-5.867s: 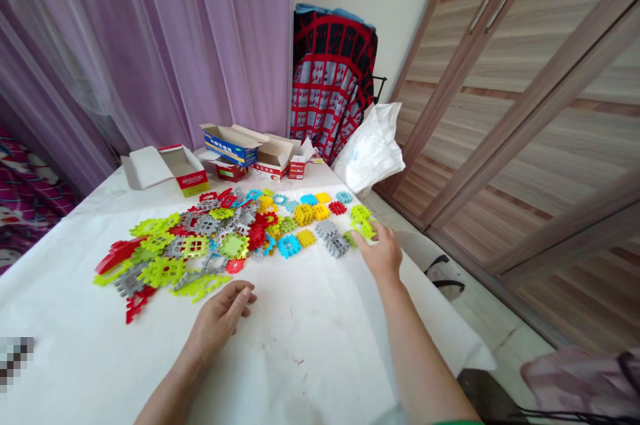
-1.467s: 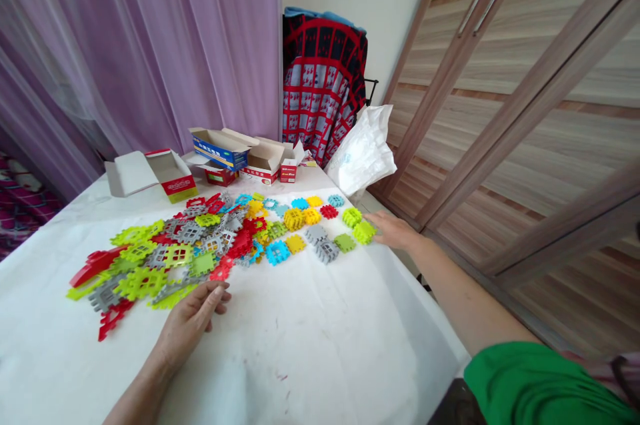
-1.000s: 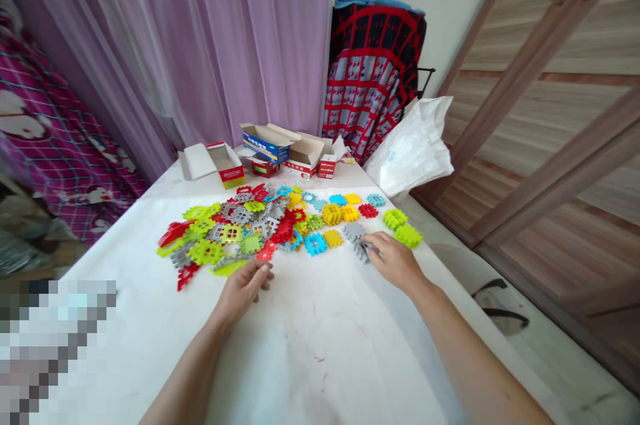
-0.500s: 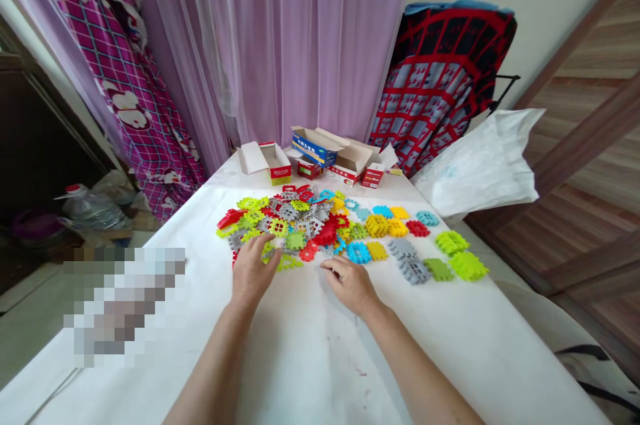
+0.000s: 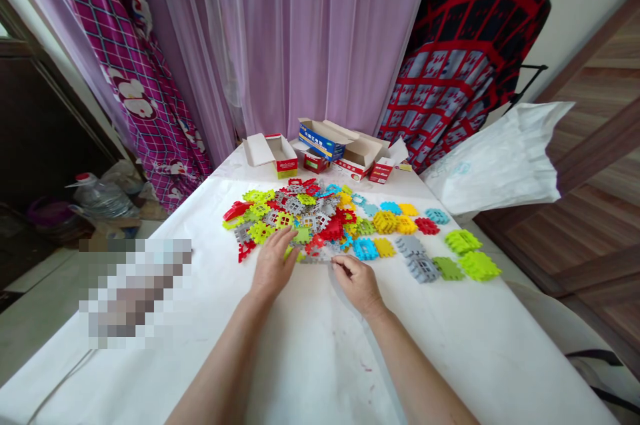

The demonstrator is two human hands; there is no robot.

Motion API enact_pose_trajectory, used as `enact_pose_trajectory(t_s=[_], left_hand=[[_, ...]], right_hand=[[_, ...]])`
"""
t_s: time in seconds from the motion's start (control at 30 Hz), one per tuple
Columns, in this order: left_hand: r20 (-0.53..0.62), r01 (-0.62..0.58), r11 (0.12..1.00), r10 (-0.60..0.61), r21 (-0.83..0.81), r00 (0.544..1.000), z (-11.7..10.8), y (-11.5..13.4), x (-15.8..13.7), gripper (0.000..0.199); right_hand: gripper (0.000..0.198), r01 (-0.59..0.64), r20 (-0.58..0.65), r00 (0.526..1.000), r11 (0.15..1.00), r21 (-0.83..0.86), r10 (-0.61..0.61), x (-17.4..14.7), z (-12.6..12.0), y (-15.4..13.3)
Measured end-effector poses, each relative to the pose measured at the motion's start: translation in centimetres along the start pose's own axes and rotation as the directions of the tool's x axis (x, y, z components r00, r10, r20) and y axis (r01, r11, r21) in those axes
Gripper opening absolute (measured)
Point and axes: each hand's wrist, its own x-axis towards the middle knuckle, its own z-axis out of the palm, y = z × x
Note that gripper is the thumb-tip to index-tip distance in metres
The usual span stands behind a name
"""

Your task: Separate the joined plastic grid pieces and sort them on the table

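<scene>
The right hand (image 5: 356,278) is holding its fingertips together at the edge of a flat grey piece (image 5: 316,259) at ten o'clock; whether it is gripping that, I cannot tell. The left hand (image 5: 274,262) is reaching loosely, fingers open, at the near edge of the heap (image 5: 300,206), which is lying toward eleven. Green stacks (image 5: 479,266) are sitting between two and three; open boxes (image 5: 323,141) are standing farther off at twelve.

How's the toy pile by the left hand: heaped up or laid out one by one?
Heaped up: in the toy pile, gray, red and green pieces overlap and tilt at different angles.
</scene>
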Motion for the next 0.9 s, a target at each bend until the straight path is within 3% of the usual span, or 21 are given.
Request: enact_pose_trajectory(t_s=[0.07, 0.17, 0.23, 0.33, 0.57, 0.77, 0.9], left_hand=[[-0.014, 0.026, 0.994, -0.025, 0.103, 1.0, -1.0, -0.3, 0.1, 0.026], [0.108, 0.059, 0.971, -0.086, 0.233, 0.99, -2.4, -0.5, -0.4, 0.023], [0.189, 0.058, 0.951, -0.12, 0.303, 0.975, -2.7, -0.3, -0.9, 0.021], [0.214, 0.084, 0.921, -0.176, 0.38, 0.961, -2.3, 0.0, -1.4, 0.028], [0.196, 0.166, 0.947, -0.225, 0.275, 0.955, -1.1, -0.9, -1.0, 0.046], [0.216, 0.016, 0.943, -0.093, 0.333, 0.972, -1.0, -1.6, -0.8, 0.04], [0.202, 0.03, 0.919, -0.118, 0.394, 0.972, -0.9, -0.9, -0.4, 0.041]], right_hand=[[0.02, 0.004, 0.002, 1.0, 1.0, -0.003, -0.004, 0.0, 0.0, 0.0], [0.02, -0.011, 0.012, 1.0, 1.0, -0.006, 0.011, -0.1, 0.0, 0.0], [0.022, -0.052, 0.022, 0.998, 0.999, -0.008, 0.052, -0.1, -0.1, -0.1], [0.027, -0.101, 0.021, 0.995, 0.995, -0.015, 0.102, -0.1, -0.2, -0.2], [0.024, -0.118, 0.06, 0.991, 0.993, -0.03, 0.119, -0.1, -0.3, -0.3], [0.023, -0.077, 0.072, 0.994, 0.997, -0.028, 0.079, -0.3, -0.1, 0.1], [0.023, -0.048, 0.086, 0.995, 0.997, -0.055, 0.053, -0.2, -0.1, 0.1]])
